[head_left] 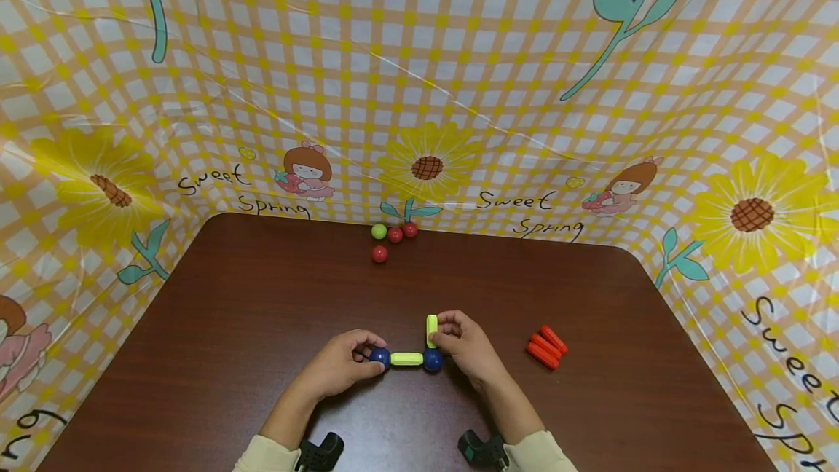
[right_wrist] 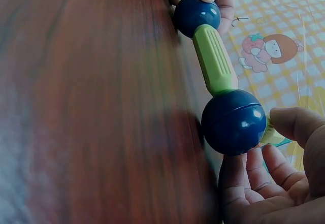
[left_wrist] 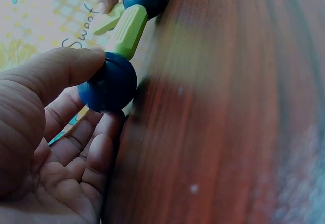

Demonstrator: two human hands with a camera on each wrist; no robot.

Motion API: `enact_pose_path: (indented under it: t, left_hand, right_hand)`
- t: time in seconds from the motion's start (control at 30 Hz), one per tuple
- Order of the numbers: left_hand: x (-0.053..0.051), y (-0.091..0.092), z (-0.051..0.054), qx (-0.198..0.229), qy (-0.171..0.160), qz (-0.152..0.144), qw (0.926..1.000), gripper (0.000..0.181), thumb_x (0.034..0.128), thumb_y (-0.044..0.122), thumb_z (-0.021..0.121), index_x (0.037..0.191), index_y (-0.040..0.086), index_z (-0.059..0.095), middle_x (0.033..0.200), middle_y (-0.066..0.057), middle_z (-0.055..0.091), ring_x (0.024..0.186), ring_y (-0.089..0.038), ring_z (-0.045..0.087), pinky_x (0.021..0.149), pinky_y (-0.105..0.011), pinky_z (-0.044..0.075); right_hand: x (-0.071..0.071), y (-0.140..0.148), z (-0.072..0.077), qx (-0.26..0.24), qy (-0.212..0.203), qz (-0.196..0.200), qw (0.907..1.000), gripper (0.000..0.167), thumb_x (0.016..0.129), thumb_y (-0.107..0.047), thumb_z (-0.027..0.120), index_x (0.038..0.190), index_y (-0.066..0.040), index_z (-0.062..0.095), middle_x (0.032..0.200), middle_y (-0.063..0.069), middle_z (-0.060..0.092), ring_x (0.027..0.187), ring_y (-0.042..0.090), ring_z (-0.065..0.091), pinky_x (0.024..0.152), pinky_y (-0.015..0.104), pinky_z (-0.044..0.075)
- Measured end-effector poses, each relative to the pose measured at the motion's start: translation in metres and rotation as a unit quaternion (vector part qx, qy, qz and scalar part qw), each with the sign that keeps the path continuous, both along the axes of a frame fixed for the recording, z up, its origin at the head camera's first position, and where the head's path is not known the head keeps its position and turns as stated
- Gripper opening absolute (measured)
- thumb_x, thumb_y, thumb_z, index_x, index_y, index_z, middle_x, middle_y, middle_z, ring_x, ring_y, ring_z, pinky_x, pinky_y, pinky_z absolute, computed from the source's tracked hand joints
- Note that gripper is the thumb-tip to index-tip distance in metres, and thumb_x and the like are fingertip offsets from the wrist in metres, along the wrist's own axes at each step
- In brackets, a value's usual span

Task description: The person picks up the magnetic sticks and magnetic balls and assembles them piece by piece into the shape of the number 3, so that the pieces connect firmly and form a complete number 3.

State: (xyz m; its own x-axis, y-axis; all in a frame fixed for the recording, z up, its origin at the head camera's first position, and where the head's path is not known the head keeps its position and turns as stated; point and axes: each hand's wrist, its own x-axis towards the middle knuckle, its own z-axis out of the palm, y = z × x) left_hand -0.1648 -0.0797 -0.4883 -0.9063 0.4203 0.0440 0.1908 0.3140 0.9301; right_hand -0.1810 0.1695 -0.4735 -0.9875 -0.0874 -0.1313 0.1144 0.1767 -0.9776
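Our left hand [head_left: 341,363] pinches a dark-blue plastic ball [head_left: 380,357], our right hand [head_left: 468,347] a yellow-green plastic rod [head_left: 431,325], which tilting could misalign.

Blue balls [right_wrist: 233,122] look glossy plastic, the tabletop [head_left: 262,297] wood-grained.

The head view is bright and mostly crisp under even light; the patterned cloth [head_left: 367,86] beyond the hands [head_left: 337,366] looks stretched toward the picture's sides, with pale, shiny creases. A soft glare lies on the surface [head_left: 295,290] just on the near side of the hands, and dim, soft-edged shadows sit close beneath them. Both wrist views are darker and cooler, the surface beside the hands smeared and out of focus. White glints mark the blue balls [right_wrist: 233,125] at the hands.
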Motion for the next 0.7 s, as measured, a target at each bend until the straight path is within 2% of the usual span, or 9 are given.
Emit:
enact_pose_path:
  t: [0.23, 0.57, 0.7]
  left_hand:
    - [-0.0004, 0.0006, 0.0003, -0.004, -0.001, -0.001, 1.0, 0.026, 0.0831, 0.01, 0.079, 0.107, 0.006, 0.069, 0.095, -0.003, 0.063, 0.088, -0.018, 0.057, 0.075, -0.026, 0.047]
    - [-0.0015, -0.0001, -0.0027, -0.017, -0.012, 0.004, 0.9998, 0.026, 0.0844, 0.01, 0.078, 0.108, 0.008, 0.07, 0.097, -0.001, 0.064, 0.089, -0.017, 0.058, 0.076, -0.027, 0.049]
    - [-0.0009, 0.0012, 0.0007, -0.014, -0.012, 0.007, 0.9998, 0.026, 0.0833, 0.009, 0.079, 0.108, 0.007, 0.07, 0.097, -0.002, 0.063, 0.089, -0.017, 0.058, 0.075, -0.027, 0.049]
  right_hand:
    - [0.0034, 0.0002, -0.0028, 0.016, -0.009, 0.001, 0.9998, 0.026, 0.088, 0.001, 0.067, 0.112, 0.005, 0.056, 0.089, 0.009, 0.062, 0.079, 0.016, 0.057, 0.067, 0.024, 0.047]
    - [0.0052, 0.0001, -0.0037, 0.009, -0.01, -0.003, 0.9999, 0.029, 0.088, 0.0, 0.067, 0.113, 0.007, 0.055, 0.09, 0.009, 0.063, 0.079, 0.016, 0.058, 0.068, 0.023, 0.047]
    - [0.0043, 0.0003, -0.0047, 0.018, -0.008, -0.007, 0.9998, 0.027, 0.088, -0.001, 0.068, 0.112, 0.005, 0.056, 0.088, 0.008, 0.063, 0.078, 0.015, 0.058, 0.067, 0.024, 0.047]
